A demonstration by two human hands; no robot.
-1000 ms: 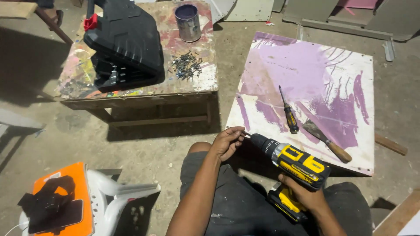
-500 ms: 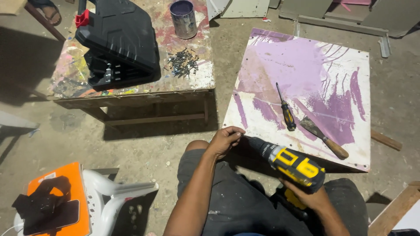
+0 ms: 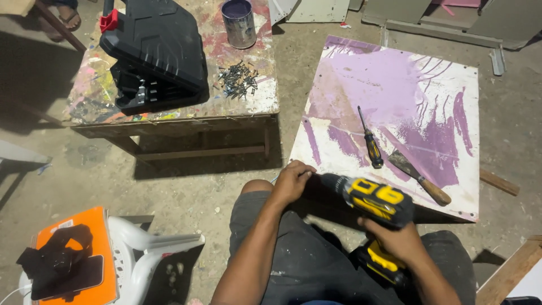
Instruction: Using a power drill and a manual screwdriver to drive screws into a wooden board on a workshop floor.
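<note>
Yellow and black, the cordless drill (image 3: 374,199) over your lap looks heavy at its battery, so your right hand (image 3: 398,240) wraps the handle firmly, while your left hand (image 3: 291,182) pinches at the chuck beside the stiff purple-painted board (image 3: 395,85).

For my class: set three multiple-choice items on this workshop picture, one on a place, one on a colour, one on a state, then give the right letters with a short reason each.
1. Where does the screwdriver lie?
A. on the painted board
B. on the low table
C. on the white chair

2. What colour is the drill body?
A. red
B. yellow and black
C. green

3. How is the black case on the low table?
A. shut flat
B. upside down
C. open, lid raised

Answers: 1 A, it rests on the painted board beside a scraper. 2 B, seen in the right hand. 3 C, the lid stands tilted over the tray.
</note>
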